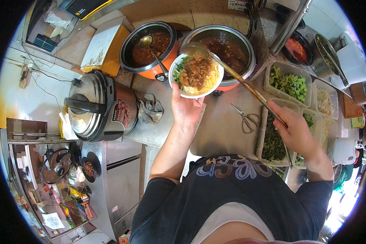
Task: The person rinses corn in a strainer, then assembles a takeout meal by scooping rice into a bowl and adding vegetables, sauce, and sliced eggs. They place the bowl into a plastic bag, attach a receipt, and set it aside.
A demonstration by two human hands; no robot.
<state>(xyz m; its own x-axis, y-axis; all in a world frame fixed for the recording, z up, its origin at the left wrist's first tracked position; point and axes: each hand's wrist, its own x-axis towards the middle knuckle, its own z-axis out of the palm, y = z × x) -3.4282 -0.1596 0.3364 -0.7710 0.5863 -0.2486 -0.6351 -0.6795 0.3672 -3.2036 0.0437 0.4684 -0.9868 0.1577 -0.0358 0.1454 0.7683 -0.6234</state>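
The white bowl [210,93] is cradled on the left hand [184,106], thumb against its side, other fingers partly hidden beneath. The handle of the ladle [248,86] is gripped by the curled fingers of the right hand [290,128]. Brown chunky sauce [196,73], yellow strands [211,81] and leafy greens [177,74] are held in the bowl. Beyond, reddish-brown stew is contained in two orange cookers [152,74]; at right, chopped greens [288,84] are kept in a plastic tub [268,79].

White bowl [208,92] — brown sauce [197,73] — orange cooker [151,74].
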